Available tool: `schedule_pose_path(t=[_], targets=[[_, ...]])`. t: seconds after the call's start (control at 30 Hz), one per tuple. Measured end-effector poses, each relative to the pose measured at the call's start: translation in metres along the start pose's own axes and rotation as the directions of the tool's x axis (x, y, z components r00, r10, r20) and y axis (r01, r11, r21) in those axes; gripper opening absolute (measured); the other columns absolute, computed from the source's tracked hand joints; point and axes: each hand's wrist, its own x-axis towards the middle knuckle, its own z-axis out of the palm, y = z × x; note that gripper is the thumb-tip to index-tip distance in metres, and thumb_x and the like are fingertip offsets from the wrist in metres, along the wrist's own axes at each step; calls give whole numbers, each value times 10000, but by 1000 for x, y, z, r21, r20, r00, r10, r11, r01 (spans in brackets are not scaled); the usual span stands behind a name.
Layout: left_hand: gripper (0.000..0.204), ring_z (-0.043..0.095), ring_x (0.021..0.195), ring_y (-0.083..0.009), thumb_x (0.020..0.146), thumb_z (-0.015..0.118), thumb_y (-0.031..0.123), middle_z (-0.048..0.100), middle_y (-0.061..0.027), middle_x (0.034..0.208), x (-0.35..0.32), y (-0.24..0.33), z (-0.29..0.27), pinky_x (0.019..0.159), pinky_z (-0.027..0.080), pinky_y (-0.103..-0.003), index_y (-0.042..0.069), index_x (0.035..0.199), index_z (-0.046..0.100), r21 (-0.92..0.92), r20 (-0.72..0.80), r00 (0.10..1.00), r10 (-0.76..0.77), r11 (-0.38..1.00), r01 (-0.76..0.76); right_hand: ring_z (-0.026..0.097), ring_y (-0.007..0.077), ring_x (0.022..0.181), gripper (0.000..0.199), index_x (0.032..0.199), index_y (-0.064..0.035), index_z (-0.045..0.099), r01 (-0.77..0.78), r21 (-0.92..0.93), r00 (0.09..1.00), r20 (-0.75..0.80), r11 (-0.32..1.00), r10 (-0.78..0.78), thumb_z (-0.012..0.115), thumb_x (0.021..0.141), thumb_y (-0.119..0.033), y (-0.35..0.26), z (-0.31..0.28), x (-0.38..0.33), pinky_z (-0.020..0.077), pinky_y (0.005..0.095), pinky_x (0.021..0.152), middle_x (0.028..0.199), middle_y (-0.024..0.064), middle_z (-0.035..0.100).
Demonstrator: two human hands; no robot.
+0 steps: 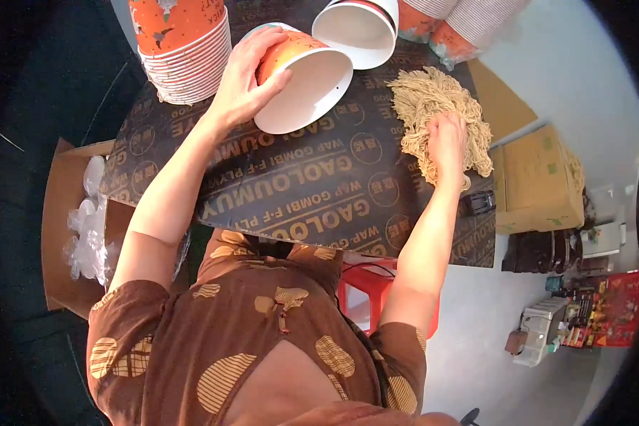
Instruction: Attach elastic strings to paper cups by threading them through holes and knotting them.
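The left hand (245,82) wraps its grip around a tilted orange-and-white paper bowl (302,78) at the far side of the dark tabletop (298,184). To the right, the right hand (447,138) closes its grip on the pile of pale dry noodles (433,106). A stack of paper bowls (184,50) stands far left.

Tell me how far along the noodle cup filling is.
Early on. Nothing looks filled: the cup in the left hand shows an empty white inside. The right hand is grabbing from the noodle pile. Left: that pile and the stacked cups.
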Motion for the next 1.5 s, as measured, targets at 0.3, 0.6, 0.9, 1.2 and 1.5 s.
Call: schedule_pose_path(t=[0.3, 0.6, 0.9, 1.2, 1.5], targets=[[541, 399, 1312, -322, 786, 636, 266, 491, -177, 1336, -1, -1, -3, 1100, 292, -429, 30, 1256, 515, 6, -2, 1000, 0, 1000, 0, 521, 336, 992, 72, 874, -44, 653, -38, 108, 999, -21, 993, 41, 628, 816, -79, 0, -5, -1, 426, 425, 880, 965, 142, 599], [528, 416, 1293, -315, 779, 643, 257, 504, -168, 1316, -1, 0, -3, 1089, 301, -430, 26, 1239, 522, -29, -16, 1000, 17, 999, -18, 515, 304, 1002, 87, 843, -70, 688, 26, -57, 998, 59, 998, -22, 678, 785, -134, -23, -9, 2, 418, 430, 882, 973, 114, 596], [532, 401, 1306, -328, 791, 631, 269, 488, -187, 1331, -4, -3, -6, 1104, 290, -427, 33, 1255, 517, -53, -5, 1000, -18, 998, 17, 529, 296, 984, 71, 814, -62, 697, -10, 67, 999, -49, 998, 13, 694, 755, -101, -19, -5, 2, 421, 421, 879, 948, 99, 605], [527, 414, 1311, -316, 799, 618, 239, 482, -186, 1357, -4, -5, -7, 1100, 320, -409, 19, 1269, 524, -155, 6, 1000, -1, 988, 2, 562, 285, 910, 81, 810, -43, 688, 12, 284, 986, -165, 959, 37, 708, 734, -61, -15, -8, 4, 428, 397, 847, 881, 98, 602], [490, 474, 1264, -296, 809, 600, 176, 489, -164, 1363, -1, -15, -8, 1055, 388, -389, 51, 1280, 557, -102, 34, 999, 25, 995, -22, 610, 234, 727, 44, 824, 0, 666, 12, 602, 981, -164, 798, 108, 661, 781, -7, -13, -9, 4, 476, 337, 669, 765, 104, 634]])
